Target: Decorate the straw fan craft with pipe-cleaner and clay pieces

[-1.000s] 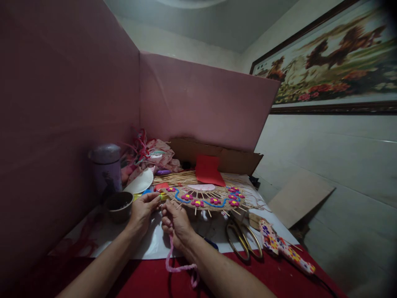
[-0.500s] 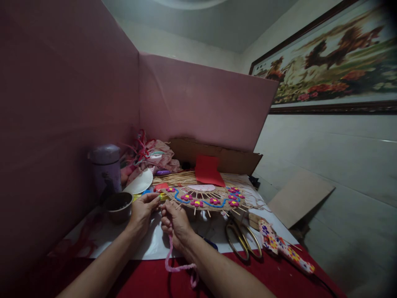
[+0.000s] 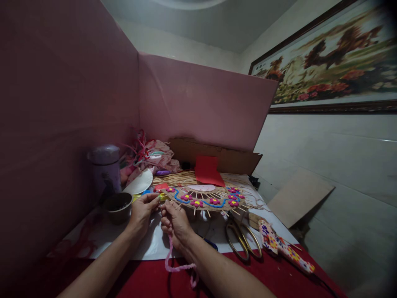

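A half-round woven fan (image 3: pixel 206 200) with wooden sticks, pink flowers and a blue wavy line lies on white paper (image 3: pixel 93 240). My left hand (image 3: pixel 142 211) pinches the fan's left edge, fingers closed on it. Close beside it, my right hand (image 3: pixel 176 223) is closed on a pink pipe cleaner (image 3: pixel 176 265) that trails down over the red cloth (image 3: pixel 149 281) toward me. Both hands meet at the fan's left end.
A brown bowl (image 3: pixel 119 205), a purple flask (image 3: pixel 105 167) and a white paper plate (image 3: pixel 141 181) stand left. Scissors (image 3: pixel 242 240) and a flowered tool (image 3: pixel 287 247) lie right. Red paper (image 3: pixel 208 169), cardboard (image 3: pixel 217 155) and a cloth heap (image 3: pixel 151 155) sit behind. Pink boards (image 3: pixel 62 116) wall the left and back.
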The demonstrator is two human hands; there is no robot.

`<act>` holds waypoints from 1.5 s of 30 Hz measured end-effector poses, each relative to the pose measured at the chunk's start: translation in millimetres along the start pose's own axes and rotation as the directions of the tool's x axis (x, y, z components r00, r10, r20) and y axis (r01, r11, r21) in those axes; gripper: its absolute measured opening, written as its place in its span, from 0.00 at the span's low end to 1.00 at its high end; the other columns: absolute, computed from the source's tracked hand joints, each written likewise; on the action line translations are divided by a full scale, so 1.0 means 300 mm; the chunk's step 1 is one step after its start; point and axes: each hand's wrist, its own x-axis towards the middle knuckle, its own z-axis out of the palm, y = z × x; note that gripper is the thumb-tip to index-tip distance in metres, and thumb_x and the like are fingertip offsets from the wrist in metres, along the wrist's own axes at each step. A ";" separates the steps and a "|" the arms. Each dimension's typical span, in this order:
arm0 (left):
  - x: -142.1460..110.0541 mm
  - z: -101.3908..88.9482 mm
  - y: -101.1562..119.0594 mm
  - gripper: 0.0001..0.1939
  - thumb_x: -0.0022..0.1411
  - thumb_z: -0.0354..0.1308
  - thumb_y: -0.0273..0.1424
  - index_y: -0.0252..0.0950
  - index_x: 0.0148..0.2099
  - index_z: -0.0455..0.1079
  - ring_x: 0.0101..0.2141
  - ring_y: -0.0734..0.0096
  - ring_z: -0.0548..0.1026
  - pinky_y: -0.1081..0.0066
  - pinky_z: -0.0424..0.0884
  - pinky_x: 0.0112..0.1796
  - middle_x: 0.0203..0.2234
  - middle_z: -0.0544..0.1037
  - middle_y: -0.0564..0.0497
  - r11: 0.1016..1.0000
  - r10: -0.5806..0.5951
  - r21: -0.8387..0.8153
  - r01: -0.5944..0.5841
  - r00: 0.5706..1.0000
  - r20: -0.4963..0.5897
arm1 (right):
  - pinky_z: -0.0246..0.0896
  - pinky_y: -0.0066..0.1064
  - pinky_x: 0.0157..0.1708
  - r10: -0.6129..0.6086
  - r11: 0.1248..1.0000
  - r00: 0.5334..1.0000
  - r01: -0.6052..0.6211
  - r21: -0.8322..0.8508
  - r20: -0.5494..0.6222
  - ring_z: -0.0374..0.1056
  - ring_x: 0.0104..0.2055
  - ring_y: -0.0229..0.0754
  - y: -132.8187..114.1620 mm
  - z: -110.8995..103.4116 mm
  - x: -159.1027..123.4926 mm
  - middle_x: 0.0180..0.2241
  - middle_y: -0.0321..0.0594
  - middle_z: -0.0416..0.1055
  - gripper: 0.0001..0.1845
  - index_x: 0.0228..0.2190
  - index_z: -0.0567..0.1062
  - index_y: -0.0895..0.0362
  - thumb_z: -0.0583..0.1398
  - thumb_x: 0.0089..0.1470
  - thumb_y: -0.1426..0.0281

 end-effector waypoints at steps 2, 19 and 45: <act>-0.001 -0.001 0.000 0.19 0.32 0.70 0.31 0.29 0.29 0.71 0.17 0.79 0.68 0.78 0.63 0.19 0.16 0.73 0.54 1.000 0.003 -0.002 -0.003 1.000 0.005 | 0.35 0.15 0.08 -0.001 1.000 1.000 0.001 -0.003 -0.002 0.48 0.10 0.22 0.000 -0.001 0.001 0.17 0.27 0.63 0.22 0.25 0.67 0.59 0.68 0.36 0.58; -0.016 0.010 0.016 0.20 0.36 0.67 0.32 0.29 0.35 0.71 0.16 0.81 0.65 0.80 0.61 0.18 0.14 0.71 0.55 0.999 0.036 -0.007 -0.037 0.999 -0.012 | 0.35 0.15 0.08 0.012 1.000 1.000 -0.012 -0.015 0.000 0.48 0.10 0.22 -0.005 0.004 -0.006 0.17 0.27 0.63 0.21 0.24 0.67 0.60 0.69 0.36 0.59; -0.025 0.016 0.016 0.17 0.33 0.68 0.32 0.30 0.28 0.69 0.14 0.81 0.63 0.79 0.59 0.17 0.13 0.70 0.56 0.993 0.089 0.081 -0.086 0.995 -0.037 | 0.34 0.16 0.08 0.006 1.000 1.000 -0.006 -0.015 -0.003 0.48 0.10 0.22 -0.003 0.002 -0.003 0.17 0.27 0.62 0.20 0.25 0.66 0.59 0.67 0.40 0.59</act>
